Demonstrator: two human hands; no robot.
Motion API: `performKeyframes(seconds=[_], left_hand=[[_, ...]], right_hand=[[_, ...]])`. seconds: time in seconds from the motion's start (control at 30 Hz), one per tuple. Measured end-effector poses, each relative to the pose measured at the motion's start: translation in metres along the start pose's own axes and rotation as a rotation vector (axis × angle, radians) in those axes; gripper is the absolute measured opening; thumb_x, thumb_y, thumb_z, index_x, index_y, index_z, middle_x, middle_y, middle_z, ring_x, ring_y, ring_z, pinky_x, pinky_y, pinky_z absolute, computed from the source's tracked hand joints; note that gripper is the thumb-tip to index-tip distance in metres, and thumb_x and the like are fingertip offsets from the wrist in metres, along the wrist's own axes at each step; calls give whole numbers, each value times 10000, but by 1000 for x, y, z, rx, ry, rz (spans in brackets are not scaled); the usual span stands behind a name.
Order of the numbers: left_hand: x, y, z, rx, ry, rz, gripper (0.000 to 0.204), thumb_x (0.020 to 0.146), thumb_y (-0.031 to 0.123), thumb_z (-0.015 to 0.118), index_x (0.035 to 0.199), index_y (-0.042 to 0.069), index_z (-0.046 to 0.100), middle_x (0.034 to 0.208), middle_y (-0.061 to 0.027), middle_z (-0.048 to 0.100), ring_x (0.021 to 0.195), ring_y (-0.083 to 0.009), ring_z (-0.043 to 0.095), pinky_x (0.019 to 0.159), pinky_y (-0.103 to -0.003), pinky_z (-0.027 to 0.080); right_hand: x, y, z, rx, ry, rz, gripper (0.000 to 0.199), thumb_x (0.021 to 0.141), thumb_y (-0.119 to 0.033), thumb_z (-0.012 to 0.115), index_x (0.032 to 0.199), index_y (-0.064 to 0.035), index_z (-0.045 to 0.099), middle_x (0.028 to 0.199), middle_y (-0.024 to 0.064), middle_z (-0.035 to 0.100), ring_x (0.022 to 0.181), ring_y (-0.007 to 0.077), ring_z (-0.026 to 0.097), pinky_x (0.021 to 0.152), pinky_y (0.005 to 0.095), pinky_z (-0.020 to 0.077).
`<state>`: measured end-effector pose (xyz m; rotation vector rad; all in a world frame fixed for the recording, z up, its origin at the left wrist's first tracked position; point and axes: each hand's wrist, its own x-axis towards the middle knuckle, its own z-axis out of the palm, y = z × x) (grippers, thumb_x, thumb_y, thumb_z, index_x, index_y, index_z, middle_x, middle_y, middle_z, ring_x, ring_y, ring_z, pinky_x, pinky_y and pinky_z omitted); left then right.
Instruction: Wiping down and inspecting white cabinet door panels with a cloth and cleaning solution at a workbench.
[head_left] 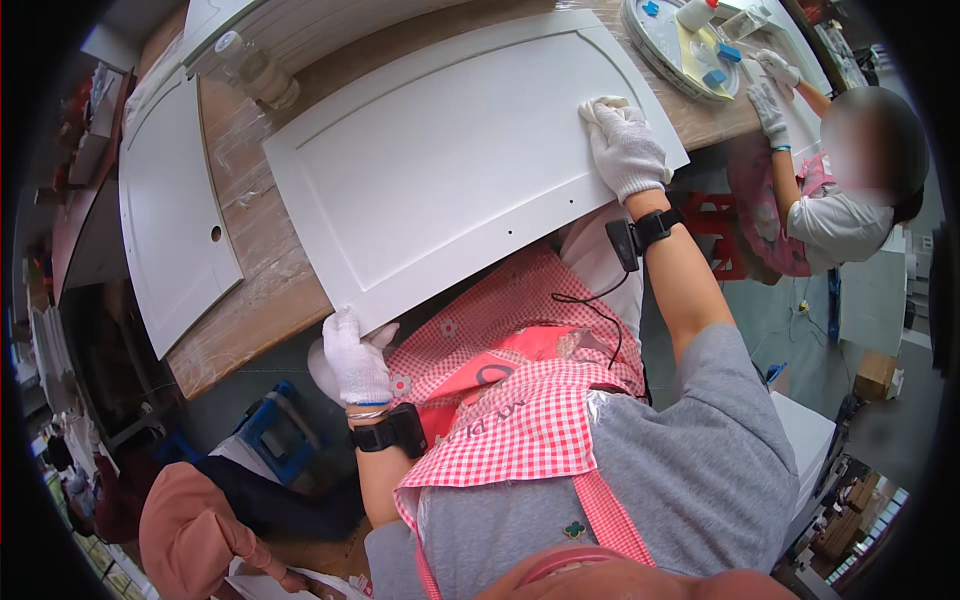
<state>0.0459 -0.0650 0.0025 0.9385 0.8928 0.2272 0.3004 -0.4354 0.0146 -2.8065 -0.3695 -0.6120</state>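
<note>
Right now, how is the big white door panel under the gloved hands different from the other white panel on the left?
The big white door panel lies under both gloved hands: the left hand grips its near corner and the right hand presses on its far edge. The narrower white panel lies untouched. The big one has a raised frame border; the narrow one shows a round hole. Both are white and lie flat on the wooden table.

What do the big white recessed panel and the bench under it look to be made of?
The large white rectangular panel looks like painted wood or fibreboard: smooth matte coat, routed inner border, small drilled holes. The brown workbench top looks like bare, worn wood with visible grain and pale smears.
</note>
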Motion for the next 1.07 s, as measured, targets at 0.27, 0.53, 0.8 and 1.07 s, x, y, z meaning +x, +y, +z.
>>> performKeyframes(seconds=[0.27, 0.53, 0.8, 1.07], left_hand=[[3, 53, -3, 1068, -36, -14, 300, 1066, 311, 592, 1057, 14, 633, 826, -57, 658, 631, -141, 647, 578, -272, 550], [65, 157, 81, 339, -94, 410, 408, 997, 158, 712, 1323, -23, 548, 1082, -69, 632, 902, -137, 658, 780, -279, 602], [183, 197, 173, 721, 81, 539, 760, 770, 307, 907, 1366, -1, 550, 1245, -190, 691, 1167, -275, 666, 994, -396, 541], [255, 174, 182, 620, -54, 915, 519, 862, 236, 821, 1298, 98, 575, 1218, -119, 689, 1118, -277, 660, 952, -371, 534]], right_hand=[[50, -89, 38, 235, -153, -194, 233, 953, -245, 683, 1161, -147, 718, 1164, 158, 689, 1031, 376, 683, 866, 484, 575], [98, -127, 52, 212, -193, -119, 195, 970, -244, 666, 1133, -144, 704, 1198, 136, 680, 977, 401, 690, 816, 502, 573], [80, -131, 54, 227, -152, -170, 239, 943, -147, 674, 1178, -130, 706, 1213, 128, 668, 987, 387, 691, 815, 473, 571], [90, -115, 58, 167, -138, -101, 215, 979, -275, 665, 1114, -114, 711, 1179, 138, 681, 1014, 394, 675, 838, 498, 561]])
